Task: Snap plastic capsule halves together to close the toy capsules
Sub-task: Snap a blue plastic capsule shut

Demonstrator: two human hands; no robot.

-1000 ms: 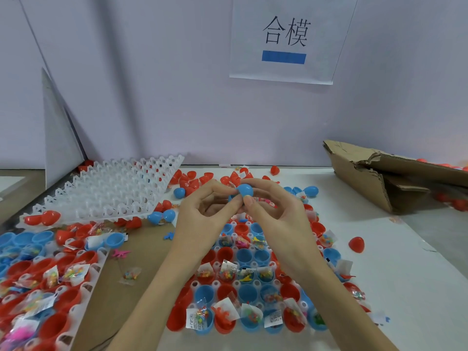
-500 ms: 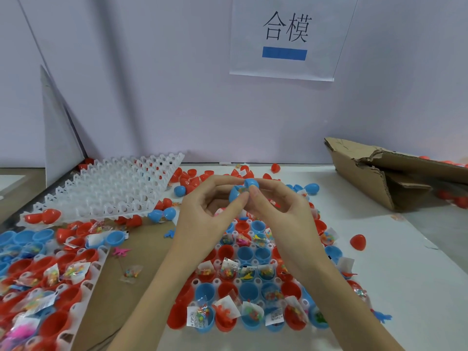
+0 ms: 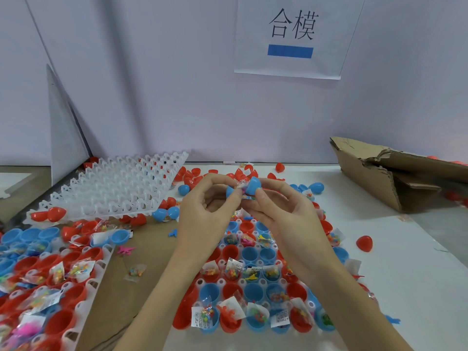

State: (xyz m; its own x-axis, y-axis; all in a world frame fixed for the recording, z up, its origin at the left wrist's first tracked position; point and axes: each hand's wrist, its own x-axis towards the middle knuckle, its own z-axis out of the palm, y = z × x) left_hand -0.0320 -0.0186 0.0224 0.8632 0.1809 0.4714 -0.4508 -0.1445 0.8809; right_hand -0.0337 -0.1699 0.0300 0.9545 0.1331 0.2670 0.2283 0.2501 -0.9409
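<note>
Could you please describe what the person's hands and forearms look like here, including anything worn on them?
Both are bare: the left hand and the right hand carry no gloves, rings, watch or bands, and no sleeves reach the visible forearms. The fingernails are short and unpainted.

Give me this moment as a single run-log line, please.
left hand: pinches blue half | right hand: pinches blue cap | toy packet shows between them | capsule: not closed

Blue capsule halves (image 3: 254, 185) are at frame centre, red and blue cups fill the white tray (image 3: 253, 272) below, and a brown cardboard box (image 3: 379, 173) lies at right.
</note>
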